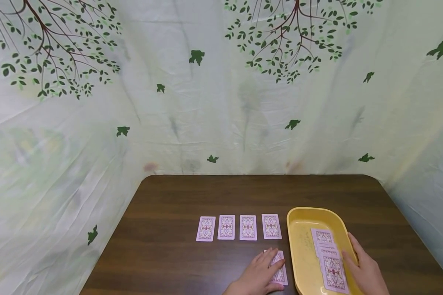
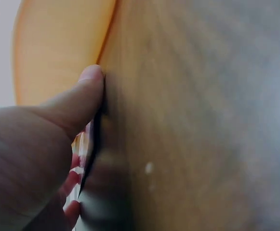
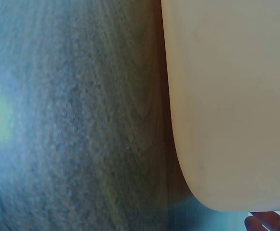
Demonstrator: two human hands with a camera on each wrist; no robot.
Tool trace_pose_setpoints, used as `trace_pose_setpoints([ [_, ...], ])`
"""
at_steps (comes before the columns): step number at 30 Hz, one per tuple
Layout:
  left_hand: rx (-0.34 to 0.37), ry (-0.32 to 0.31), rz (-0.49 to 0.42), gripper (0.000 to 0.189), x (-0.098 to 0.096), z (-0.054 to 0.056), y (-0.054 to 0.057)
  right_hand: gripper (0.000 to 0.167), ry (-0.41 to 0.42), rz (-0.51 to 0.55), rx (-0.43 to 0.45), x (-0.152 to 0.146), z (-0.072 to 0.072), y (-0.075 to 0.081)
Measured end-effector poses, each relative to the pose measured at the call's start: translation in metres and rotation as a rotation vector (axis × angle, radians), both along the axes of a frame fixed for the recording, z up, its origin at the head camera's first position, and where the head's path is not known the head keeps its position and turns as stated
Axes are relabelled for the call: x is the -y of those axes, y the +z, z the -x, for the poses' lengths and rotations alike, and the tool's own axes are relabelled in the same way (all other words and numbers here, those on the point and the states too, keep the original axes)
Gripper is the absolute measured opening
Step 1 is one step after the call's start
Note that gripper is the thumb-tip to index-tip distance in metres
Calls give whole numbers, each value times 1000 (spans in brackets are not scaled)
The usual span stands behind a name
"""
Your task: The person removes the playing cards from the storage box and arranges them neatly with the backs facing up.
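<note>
My left hand [image 1: 258, 272] holds a pink-and-white patterned playing card [image 1: 280, 273], fingers spread across its back and thumb at its near edge. In the left wrist view the card's dark underside shows, tilted close over the table, between the thumb [image 2: 89, 79] and the fingertips. Directly to the right, a yellow tray [image 1: 299, 250] has its right rim gripped by my right hand [image 1: 367, 268], thumb over the inner side. Inside the tray lie several overlapping playing cards [image 1: 333, 272], backs up. The right wrist view shows mostly the tray's outer side [image 3: 231, 106], with fingertips [image 3: 267, 221] at the bottom corner.
Beyond my left hand, several playing cards [image 1: 227, 227] lie backs up in a spaced row on the dark wooden table [image 1: 162, 254]. The row's right end is close to the tray's left rim. A leaf-printed cloth [image 1: 206, 102] hangs behind the table.
</note>
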State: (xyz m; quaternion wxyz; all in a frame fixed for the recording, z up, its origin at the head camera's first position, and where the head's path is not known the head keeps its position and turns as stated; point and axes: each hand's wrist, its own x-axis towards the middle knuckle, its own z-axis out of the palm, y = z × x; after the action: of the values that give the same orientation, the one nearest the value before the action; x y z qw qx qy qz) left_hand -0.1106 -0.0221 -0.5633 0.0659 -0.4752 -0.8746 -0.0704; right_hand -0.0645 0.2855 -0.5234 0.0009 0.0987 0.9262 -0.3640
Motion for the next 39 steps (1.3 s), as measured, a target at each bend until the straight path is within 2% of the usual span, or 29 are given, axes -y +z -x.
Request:
trace_pose_setpoints([
  [7, -28, 53, 33, 53, -2, 6, -1, 68, 1, -11, -5, 0, -2, -1],
  [15, 2, 101, 78, 53, -4, 14, 3, 69, -2, 1, 8, 0, 0, -1],
  [20, 1, 111, 97, 53, -4, 16, 4, 69, -1, 1, 11, 1, 0, 0],
  [28, -22, 114, 100, 52, -5, 17, 9, 73, -26, 74, 113, 0, 4, 1],
  [39, -35, 114, 98, 53, -6, 19, 5, 73, -16, 53, 98, -1, 2, 0],
])
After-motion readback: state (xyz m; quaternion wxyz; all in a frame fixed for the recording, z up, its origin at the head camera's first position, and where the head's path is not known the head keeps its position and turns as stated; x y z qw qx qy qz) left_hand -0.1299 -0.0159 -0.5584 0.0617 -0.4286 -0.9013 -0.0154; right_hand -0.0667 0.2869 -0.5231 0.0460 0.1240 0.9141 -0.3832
